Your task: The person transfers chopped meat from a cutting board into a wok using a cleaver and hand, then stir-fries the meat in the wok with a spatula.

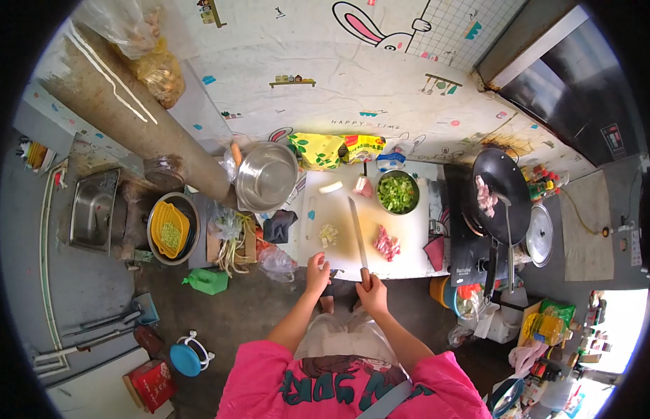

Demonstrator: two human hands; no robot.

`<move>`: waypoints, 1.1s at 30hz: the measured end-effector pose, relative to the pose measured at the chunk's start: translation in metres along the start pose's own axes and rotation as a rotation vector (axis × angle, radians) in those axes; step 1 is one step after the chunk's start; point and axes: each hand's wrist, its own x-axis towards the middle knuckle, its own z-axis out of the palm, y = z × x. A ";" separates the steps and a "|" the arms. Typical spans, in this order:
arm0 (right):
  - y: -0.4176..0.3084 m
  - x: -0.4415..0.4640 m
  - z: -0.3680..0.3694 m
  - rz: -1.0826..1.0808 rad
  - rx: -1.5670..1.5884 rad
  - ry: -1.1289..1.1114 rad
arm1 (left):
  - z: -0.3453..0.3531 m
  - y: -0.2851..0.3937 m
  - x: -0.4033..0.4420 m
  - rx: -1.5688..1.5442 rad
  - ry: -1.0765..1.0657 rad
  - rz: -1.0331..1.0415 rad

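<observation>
My right hand [372,295] is wrapped round the wooden handle of a long kitchen knife [358,234], whose blade points away from me over the white cutting board [332,213]. At the board's near edge, my left hand [318,274] hovers with loosely bent fingers apart and nothing visible in them. Chopped pale pieces [328,235] lie beyond it. To the right of the blade sits a pile of cut raw meat [386,243]. Farther back are a white peeled piece [331,187], a chunk of meat [363,186] and a metal bowl of chopped greens [398,193].
A black wok [503,183] with meat and a spatula sits on the stove at right, beside a glass lid [539,236]. A steel pot [266,177] stands at left, near a thick slanted pipe [140,119]. A yellow basket [168,229] rests in a basin.
</observation>
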 end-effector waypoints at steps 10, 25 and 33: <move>0.008 -0.051 -0.063 0.417 0.930 -0.041 | 0.027 0.003 0.001 0.164 -0.102 0.180; 0.112 -0.071 -0.068 0.647 1.474 -0.053 | 0.049 -0.016 0.003 0.320 -0.247 0.336; 0.126 -0.042 -0.043 0.740 1.212 -0.191 | 0.030 -0.001 -0.004 0.721 -0.286 0.458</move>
